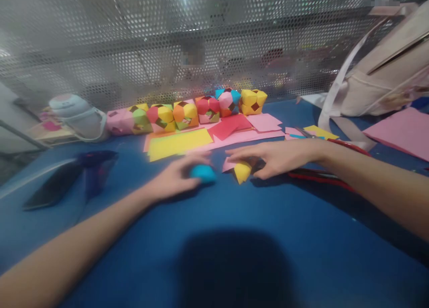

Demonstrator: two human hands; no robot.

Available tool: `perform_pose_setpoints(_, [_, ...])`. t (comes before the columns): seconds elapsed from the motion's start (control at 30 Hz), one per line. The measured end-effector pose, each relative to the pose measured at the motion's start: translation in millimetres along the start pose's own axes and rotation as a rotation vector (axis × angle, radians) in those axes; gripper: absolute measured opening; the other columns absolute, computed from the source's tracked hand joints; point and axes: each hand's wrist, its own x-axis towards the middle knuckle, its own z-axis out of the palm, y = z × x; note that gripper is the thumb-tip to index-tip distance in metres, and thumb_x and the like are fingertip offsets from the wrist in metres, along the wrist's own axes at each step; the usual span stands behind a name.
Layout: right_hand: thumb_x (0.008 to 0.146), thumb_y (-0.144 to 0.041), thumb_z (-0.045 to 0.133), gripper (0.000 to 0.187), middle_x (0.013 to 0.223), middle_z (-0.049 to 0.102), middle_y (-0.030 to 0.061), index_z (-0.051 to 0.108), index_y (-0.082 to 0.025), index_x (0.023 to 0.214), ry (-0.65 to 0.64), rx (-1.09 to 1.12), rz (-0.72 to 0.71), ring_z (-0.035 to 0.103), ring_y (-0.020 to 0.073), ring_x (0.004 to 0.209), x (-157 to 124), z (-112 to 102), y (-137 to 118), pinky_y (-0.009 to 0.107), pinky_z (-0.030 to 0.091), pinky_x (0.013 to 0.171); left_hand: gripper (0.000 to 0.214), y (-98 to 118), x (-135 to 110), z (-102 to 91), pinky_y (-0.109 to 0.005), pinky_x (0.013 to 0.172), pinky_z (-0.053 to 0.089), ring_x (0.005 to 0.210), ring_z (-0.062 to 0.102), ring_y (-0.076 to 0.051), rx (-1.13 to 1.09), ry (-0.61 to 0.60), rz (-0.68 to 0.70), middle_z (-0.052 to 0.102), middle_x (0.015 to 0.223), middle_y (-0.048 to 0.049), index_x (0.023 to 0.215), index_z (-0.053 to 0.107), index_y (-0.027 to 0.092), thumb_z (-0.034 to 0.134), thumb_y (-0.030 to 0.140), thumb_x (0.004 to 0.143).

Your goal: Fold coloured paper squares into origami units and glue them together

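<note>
A perforated panel (150, 67) rises behind a beige bag (368, 87).

I'm getting a dim, cool feed, with one hard white glint high on the far perforated panel (140, 35) and a softer glare at its far left. A dark, rounded shadow (234, 268) covers the near middle of the blue tabletop (147, 272); another lies under the right forearm (378, 187). Blur smears the left hand (174, 176) and the blue folded piece (203, 174); the far yellow cube (253, 101) reads crisper to me. Wide-angle stretch elongates both forearms toward the edges, and blocky pixelation masks two far patches.
</note>
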Motion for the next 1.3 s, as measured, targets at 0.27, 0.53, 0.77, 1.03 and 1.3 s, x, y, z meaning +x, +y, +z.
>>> perform_pose_setpoints(0.27, [0.072,-0.020,0.063,0.053,0.116,0.065,-0.0005,0.056,-0.026,0.124,-0.011,-0.005,0.044,0.065,0.0176,0.094,3,-5,-11,0.025,0.053,0.074,0.053,14,-4,0.1,-0.044,0.109,0.026,0.137,0.025,-0.026,0.216,-0.157,-0.048,0.029,0.149,-0.0070,0.120,0.052,0.024,0.054,0.009,0.069])
perform_pose_setpoints(0.53, [0.070,-0.030,0.069,0.064,0.129,0.057,0.0035,0.049,-0.025,0.131,0.073,0.011,0.053,0.057,0.0217,0.111,4,6,-4,0.032,0.049,0.089,0.051,25,-3,0.5,-0.046,0.108,0.029,0.131,0.036,-0.028,0.324,-0.103,-0.097,0.045,0.138,-0.0084,0.124,0.051,0.026,0.064,0.035,0.075])
perform_pose_setpoints(0.77, [0.071,-0.034,0.067,0.065,0.124,0.060,0.0035,0.048,-0.024,0.132,0.064,0.014,0.082,0.062,0.0206,0.102,6,9,-1,0.030,0.051,0.081,0.046,23,-2,3.0,-0.047,0.108,0.029,0.132,0.035,-0.029,0.319,-0.043,-0.093,0.045,0.139,-0.0086,0.120,0.057,0.025,0.064,0.036,0.076])
perform_pose_setpoints(1.03, [0.070,-0.037,0.068,0.055,0.116,0.064,0.0033,0.058,-0.023,0.122,0.146,0.087,0.152,0.062,0.0211,0.099,3,13,-10,0.031,0.051,0.081,0.043,14,-3,0.5,-0.044,0.108,0.032,0.127,0.042,-0.027,0.222,0.014,-0.063,0.054,0.131,-0.0074,0.116,0.060,0.027,0.067,0.033,0.074])
perform_pose_setpoints(1.3, [0.069,-0.033,0.068,0.053,0.100,0.068,0.0056,0.058,-0.018,0.119,0.573,0.398,0.253,0.065,0.0172,0.077,3,31,-22,0.032,0.056,0.068,0.042,4,-9,5.1,-0.048,0.107,0.031,0.128,0.041,-0.026,0.026,0.236,0.023,0.046,0.138,-0.0117,0.114,0.058,0.023,0.069,0.029,0.074])
